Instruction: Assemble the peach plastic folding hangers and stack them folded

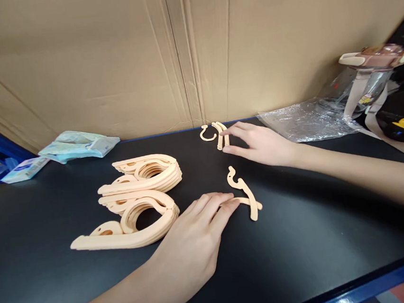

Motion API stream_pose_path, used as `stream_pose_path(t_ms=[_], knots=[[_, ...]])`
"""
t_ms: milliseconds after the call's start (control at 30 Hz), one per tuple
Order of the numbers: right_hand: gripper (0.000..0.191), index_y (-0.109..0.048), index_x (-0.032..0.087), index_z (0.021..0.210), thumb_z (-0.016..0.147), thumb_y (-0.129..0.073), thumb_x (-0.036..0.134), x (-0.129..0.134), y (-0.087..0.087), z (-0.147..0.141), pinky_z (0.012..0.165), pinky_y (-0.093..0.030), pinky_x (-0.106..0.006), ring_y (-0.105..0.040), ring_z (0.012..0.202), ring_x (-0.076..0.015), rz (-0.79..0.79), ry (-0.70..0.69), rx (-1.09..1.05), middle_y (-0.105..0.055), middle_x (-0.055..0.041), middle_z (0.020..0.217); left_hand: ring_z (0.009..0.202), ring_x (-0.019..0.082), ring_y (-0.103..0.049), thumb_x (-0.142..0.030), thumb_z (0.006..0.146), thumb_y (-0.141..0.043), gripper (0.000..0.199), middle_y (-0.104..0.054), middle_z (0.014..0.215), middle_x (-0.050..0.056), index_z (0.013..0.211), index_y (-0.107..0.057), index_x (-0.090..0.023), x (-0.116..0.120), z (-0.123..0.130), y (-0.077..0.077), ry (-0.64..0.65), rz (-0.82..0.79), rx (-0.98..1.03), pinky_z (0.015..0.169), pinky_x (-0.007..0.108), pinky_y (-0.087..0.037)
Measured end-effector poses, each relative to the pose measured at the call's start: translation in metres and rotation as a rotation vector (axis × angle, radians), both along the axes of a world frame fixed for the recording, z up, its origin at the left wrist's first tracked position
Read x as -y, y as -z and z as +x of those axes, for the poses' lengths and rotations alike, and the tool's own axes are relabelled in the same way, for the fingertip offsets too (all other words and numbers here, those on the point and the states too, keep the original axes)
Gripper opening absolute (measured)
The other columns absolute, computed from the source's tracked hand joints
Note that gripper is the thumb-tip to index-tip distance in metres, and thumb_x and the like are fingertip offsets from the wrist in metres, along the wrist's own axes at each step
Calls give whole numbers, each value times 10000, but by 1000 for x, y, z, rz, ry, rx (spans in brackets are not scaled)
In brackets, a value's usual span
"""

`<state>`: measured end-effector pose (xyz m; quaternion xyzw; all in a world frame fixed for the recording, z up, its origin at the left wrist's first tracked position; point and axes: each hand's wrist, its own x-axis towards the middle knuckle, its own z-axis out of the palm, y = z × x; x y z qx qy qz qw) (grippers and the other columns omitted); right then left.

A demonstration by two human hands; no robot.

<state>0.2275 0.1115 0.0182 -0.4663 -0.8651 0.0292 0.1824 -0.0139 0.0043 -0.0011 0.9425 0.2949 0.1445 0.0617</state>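
In the head view, peach-coloured plastic pieces of folding clothes hangers lie on the black tabletop (pixel 303 237). My left hand (pixel 199 232) is closed at the near end of a curved hanger arm (pixel 243 200). Across that arm lies a piece with a hook-shaped end (pixel 251 201). Toward the back, my right hand (pixel 258 141) reaches to two slim hanger arms (pixel 220 138), its thumb and forefinger apart beside them. A loose hanger hook (pixel 205 136) lies just left of these arms. Left of my left hand sit two stacks of folded hangers, a farther stack (pixel 154 180) and a nearer stack (pixel 138 234).
Cardboard (pixel 107 60) stands along the back edge. Two blue-white soft packs (pixel 80 144) lie at the back left. On the right are a clear plastic bag (pixel 299 120) and a strapped bottle with a brown lid (pixel 375 58). A blue frame edge (pixel 375 282) runs along the front right.
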Motion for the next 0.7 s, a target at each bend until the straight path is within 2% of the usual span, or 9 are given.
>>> stream_pose_path(t_ms=[67,133,233,300,500,600,700], knots=[[568,-523,146,1402,983,-493,527,-18,5,-12,1000,-483,-578,-569,1252,-374,-10,21,31,-584,-201,1352,1176,246,-631,90,787,-352,633,-635,1335,122,1352,-525,-139,1,1,0,24,-6,6,956,418,-589],[524,-581,114,1335,964,-543,483,-29,10,-22,990,-484,-594,-554,1257,-399,-18,-7,46,-576,-221,1358,1213,234,-618,111,763,-351,660,-633,1350,117,1346,-529,-140,2,1,1,57,-14,16,1011,412,-566],[338,-647,90,1209,959,-529,285,-35,15,-24,1016,-479,-576,-566,1246,-369,-21,-88,37,-604,-220,1310,1287,228,-581,129,748,-342,687,-607,1399,124,1357,-522,-134,3,2,2,83,-8,30,1076,409,-528],[293,-654,99,1169,935,-494,173,-33,17,-18,1032,-482,-542,-583,1234,-328,-22,-159,14,-614,-201,1298,1350,247,-533,123,753,-349,699,-555,1464,136,1385,-501,-133,2,3,4,76,13,25,1095,429,-512],[322,-656,179,1069,917,-406,45,-6,15,17,1010,-527,-369,-636,1170,-179,-77,-382,-78,-653,-89,1241,1495,284,-336,74,793,-391,693,-429,1575,165,1464,-413,-96,-1,5,5,61,40,-47,1173,523,-405],[310,-646,209,1079,932,-420,57,14,13,31,994,-535,-371,-647,1142,-173,-111,-415,-121,-675,-61,1174,1500,292,-324,12,853,-413,653,-419,1585,150,1492,-389,-123,-3,9,3,61,15,-78,1184,544,-375],[249,-641,227,1127,950,-496,129,32,12,38,920,-563,-367,-670,1053,-183,-163,-391,-177,-687,-56,1127,1485,297,-358,-37,888,-411,603,-442,1574,127,1482,-411,-141,-5,13,0,100,-8,-92,1175,553,-379]])
